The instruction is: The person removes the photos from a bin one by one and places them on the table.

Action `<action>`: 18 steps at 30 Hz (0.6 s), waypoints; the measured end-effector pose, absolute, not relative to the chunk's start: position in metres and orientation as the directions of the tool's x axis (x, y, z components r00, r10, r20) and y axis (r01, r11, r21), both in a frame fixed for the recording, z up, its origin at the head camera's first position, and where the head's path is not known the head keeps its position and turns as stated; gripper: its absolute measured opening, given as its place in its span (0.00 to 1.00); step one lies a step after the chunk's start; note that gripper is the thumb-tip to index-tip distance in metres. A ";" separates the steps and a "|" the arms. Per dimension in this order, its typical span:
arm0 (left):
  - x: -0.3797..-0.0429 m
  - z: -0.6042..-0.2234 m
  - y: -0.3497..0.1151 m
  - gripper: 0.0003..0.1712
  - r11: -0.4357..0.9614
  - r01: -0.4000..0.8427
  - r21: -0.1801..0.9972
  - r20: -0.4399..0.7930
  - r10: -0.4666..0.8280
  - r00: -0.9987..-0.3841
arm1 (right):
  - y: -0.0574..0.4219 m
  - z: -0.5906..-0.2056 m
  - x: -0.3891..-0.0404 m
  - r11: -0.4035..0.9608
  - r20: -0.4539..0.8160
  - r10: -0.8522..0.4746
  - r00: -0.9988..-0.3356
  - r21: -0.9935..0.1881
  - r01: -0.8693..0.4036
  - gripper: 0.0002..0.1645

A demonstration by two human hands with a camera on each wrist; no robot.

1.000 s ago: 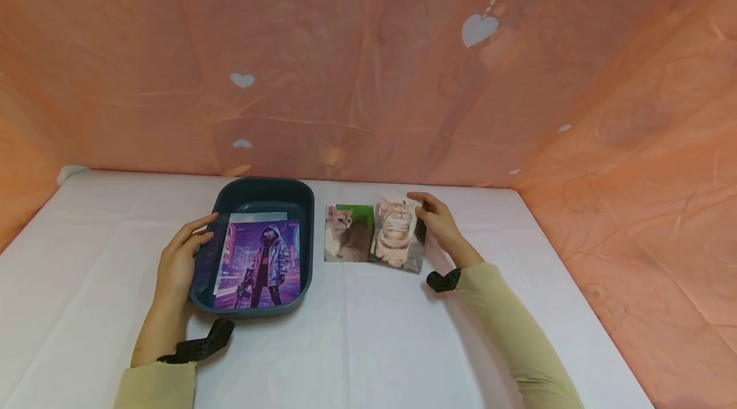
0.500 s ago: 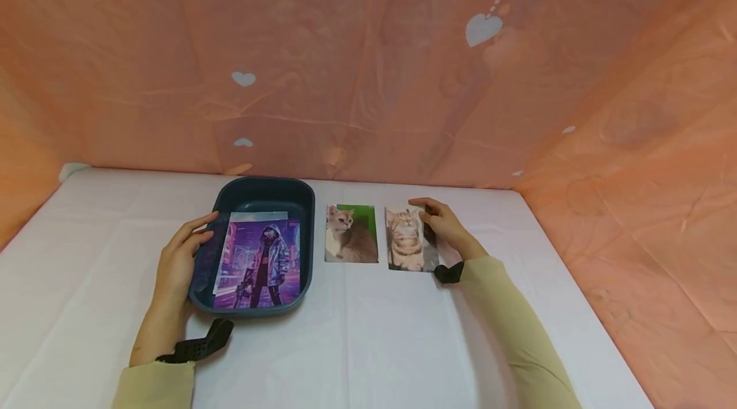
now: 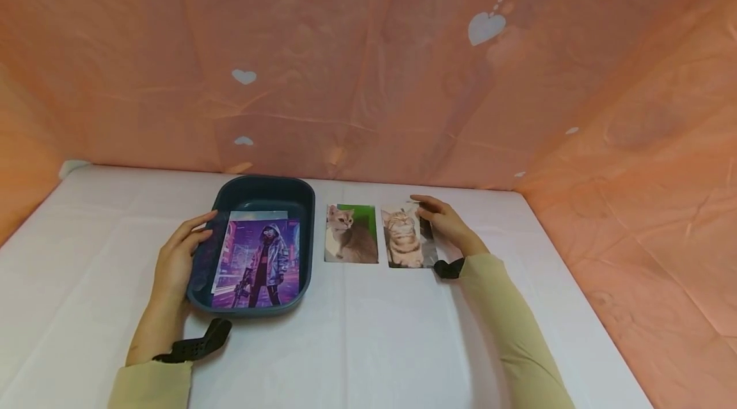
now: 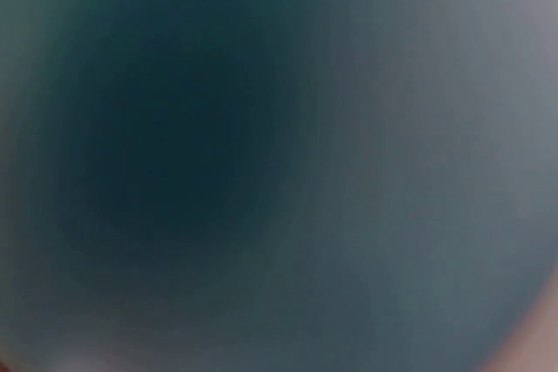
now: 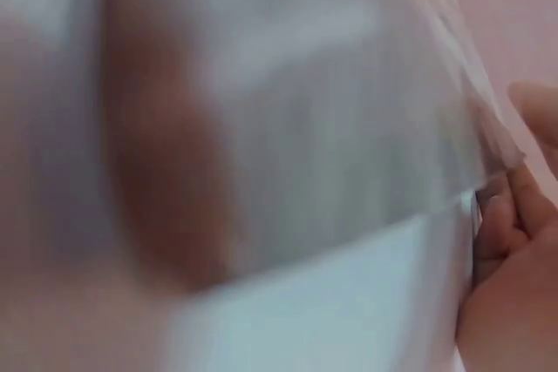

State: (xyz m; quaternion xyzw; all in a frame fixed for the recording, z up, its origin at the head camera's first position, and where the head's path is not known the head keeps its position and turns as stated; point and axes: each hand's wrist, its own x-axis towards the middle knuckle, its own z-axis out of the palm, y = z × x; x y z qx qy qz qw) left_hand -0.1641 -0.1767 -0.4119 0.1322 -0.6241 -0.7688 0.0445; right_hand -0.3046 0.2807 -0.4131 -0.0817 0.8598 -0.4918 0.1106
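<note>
In the head view my right hand [image 3: 450,222] pinches a photo card of a striped cat [image 3: 403,242] along its right side. In the right wrist view this card [image 5: 349,128] fills much of the picture, blurred, with fingers [image 5: 514,215] at its edge. Just to its left, a second photo card of a cat [image 3: 357,239] on green lies on the white table. My left hand [image 3: 180,255] rests its fingers on the left rim of a dark blue tray [image 3: 265,185]. Inside the tray, a purple picture card of a hooded figure [image 3: 259,262] lies over another card.
A white cloth covers the table [image 3: 368,345]. An orange curtain [image 3: 368,76] with white hearts stands behind it and at the sides. The left wrist view is a dark blur. A black band [image 3: 196,345] sits on each wrist.
The striped-cat card, which overlapped the other cat card, has moved right with my right hand, leaving a narrow gap, and then a little back left. My left hand and the tray have hardly moved.
</note>
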 end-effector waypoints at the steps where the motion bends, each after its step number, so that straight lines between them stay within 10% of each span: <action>1: -0.164 -0.412 -0.177 0.20 -0.221 -0.095 0.970 -0.147 -0.231 -0.962 | 0.280 -0.413 -0.305 0.485 -0.106 -0.248 -0.963 -0.874 -0.028 0.26; 10: -0.163 -0.412 -0.177 0.21 -0.293 -0.073 0.953 -0.134 -0.195 -0.971 | 0.281 -0.415 -0.307 0.380 -0.064 -0.224 -0.972 -0.925 -0.027 0.29; 18: -0.161 -0.411 -0.176 0.21 -0.300 -0.072 0.951 -0.132 -0.186 -0.974 | 0.256 -0.413 -0.300 0.333 -0.015 0.089 -0.996 -0.942 0.044 0.25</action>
